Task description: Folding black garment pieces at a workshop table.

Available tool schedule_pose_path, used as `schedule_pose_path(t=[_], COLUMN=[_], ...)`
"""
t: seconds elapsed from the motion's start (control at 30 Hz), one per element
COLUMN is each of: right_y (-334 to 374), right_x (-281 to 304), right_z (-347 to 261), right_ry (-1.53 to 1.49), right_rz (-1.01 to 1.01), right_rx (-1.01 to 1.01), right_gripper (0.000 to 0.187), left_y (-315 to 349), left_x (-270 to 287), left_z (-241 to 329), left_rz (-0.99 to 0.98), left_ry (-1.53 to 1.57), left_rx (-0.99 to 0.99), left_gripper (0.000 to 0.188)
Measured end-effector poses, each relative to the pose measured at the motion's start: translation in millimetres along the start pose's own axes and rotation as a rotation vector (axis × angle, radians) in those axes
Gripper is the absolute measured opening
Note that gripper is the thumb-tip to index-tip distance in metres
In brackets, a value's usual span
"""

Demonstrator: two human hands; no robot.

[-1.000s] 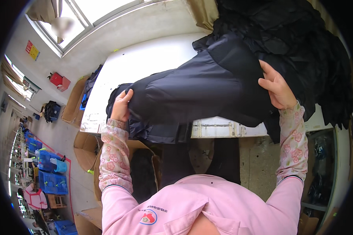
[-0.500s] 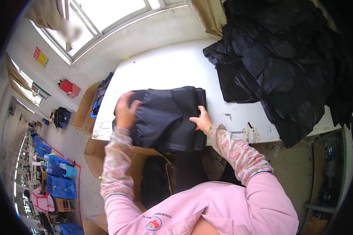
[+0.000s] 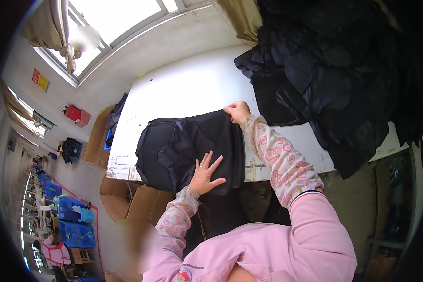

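A folded black garment [image 3: 174, 145] lies on a stack of black cloth at the front edge of the white table [image 3: 183, 89]. My left hand [image 3: 206, 175] rests on its near part, fingers spread and palm down. At the far right corner of the garment, the thumb and fingers of my right hand [image 3: 238, 112] pinch the cloth's edge. Layered dark edges show along the right side of the stack. Creases run through the middle of the top garment, near my left fingers.
A large heap of black garments [image 3: 333, 75] covers the table's right side and hangs over its front edge. Cardboard boxes [image 3: 148, 207] stand below the table's front. Another carton [image 3: 97, 138] is beside the table's left end. Blue crates [image 3: 76, 233] stand farther left on the floor.
My left hand has moved from the stack's left side to its near middle and flattened. My right hand has shifted to the far right corner. The top garment's left part lies differently.
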State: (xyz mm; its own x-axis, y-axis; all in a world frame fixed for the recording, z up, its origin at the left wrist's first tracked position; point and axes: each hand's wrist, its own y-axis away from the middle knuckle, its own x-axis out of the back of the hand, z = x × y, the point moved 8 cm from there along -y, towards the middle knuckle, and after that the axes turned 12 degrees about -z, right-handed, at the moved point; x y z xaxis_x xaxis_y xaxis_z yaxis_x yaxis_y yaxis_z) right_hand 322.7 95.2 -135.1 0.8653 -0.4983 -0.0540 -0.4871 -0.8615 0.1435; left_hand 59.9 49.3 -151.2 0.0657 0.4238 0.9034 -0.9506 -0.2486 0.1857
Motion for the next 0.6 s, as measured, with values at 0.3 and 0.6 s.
schedule_pose_path(t=[0.3,0.6], right_y=[98.5,278.7], right_x=[154.6,362.5], right_z=[-50.4,46.4], right_ry=[0.567,1.113], right_rz=[0.218,0.529], right_rx=[0.489,-0.464], right_gripper=[0.014,0.085], left_y=[-0.9,-41.7], left_x=[11.6,64.8], left_z=[-26.1,77.5], left_rz=[-0.12,0.12], left_ry=[0.165,0.073], left_rx=[0.012,-0.199], left_gripper=[0.082,0.045])
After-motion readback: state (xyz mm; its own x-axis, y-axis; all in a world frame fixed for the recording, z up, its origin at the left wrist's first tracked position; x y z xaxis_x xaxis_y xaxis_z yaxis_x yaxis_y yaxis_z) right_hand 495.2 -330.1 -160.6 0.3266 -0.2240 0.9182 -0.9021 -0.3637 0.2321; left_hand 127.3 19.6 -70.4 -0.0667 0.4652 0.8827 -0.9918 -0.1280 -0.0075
